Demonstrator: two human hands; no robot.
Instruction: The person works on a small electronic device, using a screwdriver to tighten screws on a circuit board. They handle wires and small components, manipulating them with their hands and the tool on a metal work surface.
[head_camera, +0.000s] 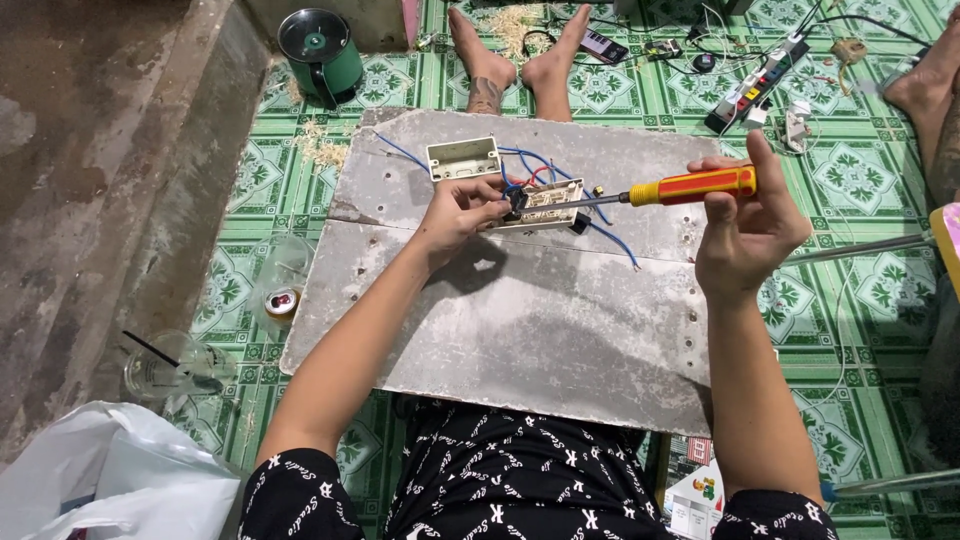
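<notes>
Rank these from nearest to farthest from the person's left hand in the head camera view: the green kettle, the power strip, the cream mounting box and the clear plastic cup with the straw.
From the left hand:
1. Cream mounting box, just above the hand on the grey board.
2. Green kettle, up and to the left on the tiled floor.
3. Power strip, far upper right, and clear plastic cup with the straw, lower left: too close to call.

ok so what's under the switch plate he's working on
The switch plate lies on a grey board, blue wires trailing out. The left hand covers its near end; the board beneath is hidden.
</notes>
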